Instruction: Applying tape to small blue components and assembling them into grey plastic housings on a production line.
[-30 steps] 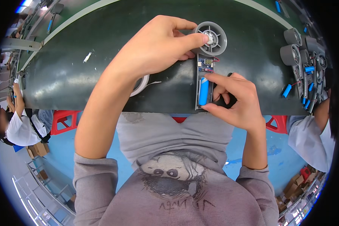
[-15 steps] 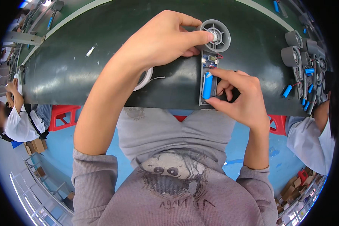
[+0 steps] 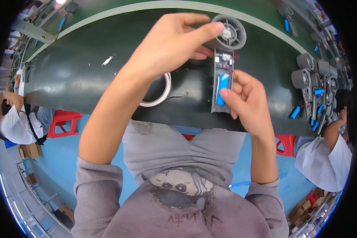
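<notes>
Grey fan unit gripped in both hands over the table

The dark green table is partly covered by the forearms. A co-worker at the left and another at the right are cut off by the dark rim; their work is hard to make out. The left forearm hides part of a white tape roll. On the unit's circuit board, small parts are too blurred to read.

The left hand, half closed, grasps the unit's round head: thumb over the hub, other fingers partly hidden behind. The right hand, more tightly curled, grasps the open handle, its thumb on the blue cell lying lengthwise inside; its fingertips are mostly hidden.
</notes>
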`<state>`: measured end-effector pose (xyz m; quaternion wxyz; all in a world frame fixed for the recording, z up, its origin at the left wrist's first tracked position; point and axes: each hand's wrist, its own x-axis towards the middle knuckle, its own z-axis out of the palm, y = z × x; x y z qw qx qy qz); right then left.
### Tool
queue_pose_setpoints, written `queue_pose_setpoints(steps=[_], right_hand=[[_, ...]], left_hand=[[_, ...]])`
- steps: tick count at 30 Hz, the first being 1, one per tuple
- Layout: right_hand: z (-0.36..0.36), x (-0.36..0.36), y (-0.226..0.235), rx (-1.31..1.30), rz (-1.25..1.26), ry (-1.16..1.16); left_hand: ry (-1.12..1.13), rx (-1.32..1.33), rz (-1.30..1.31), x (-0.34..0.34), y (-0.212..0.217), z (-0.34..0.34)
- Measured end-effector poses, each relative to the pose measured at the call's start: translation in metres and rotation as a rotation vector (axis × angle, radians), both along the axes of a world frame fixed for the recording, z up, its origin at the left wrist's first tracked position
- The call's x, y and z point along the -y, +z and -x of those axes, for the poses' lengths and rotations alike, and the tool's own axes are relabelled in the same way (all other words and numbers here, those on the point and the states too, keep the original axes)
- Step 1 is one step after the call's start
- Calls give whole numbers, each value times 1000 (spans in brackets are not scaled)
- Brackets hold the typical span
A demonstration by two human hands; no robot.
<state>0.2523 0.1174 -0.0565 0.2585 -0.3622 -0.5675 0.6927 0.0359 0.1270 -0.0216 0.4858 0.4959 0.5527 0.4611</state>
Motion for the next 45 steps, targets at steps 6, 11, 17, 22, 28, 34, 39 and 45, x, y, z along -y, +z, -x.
queue_pose_setpoints(steps=[6,11,17,22,28,34,39,45], right_hand=[[29,-106,-5,209,-385,-96],[49,-216,-36,365,-464,-168],[75,-252,-46,430,-670,-393],[48,-200,-25,286,-750,-397],[33,-70,11,-52,-423,87],[26,-21,22,-174,-712,217],[21,-21,22,-170,-920,177],[21,-27,19,-56,-632,265]], left_hand=[[230,-297,-334,62,-22,48],[6,-940,-520,126,-41,48],[67,-884,-500,146,-55,48],[177,-108,-486,156,-60,32],[111,468,-327,160,-53,21],[96,542,-253,156,-54,14],[72,788,-158,155,-51,9],[77,960,-232,153,-65,13]])
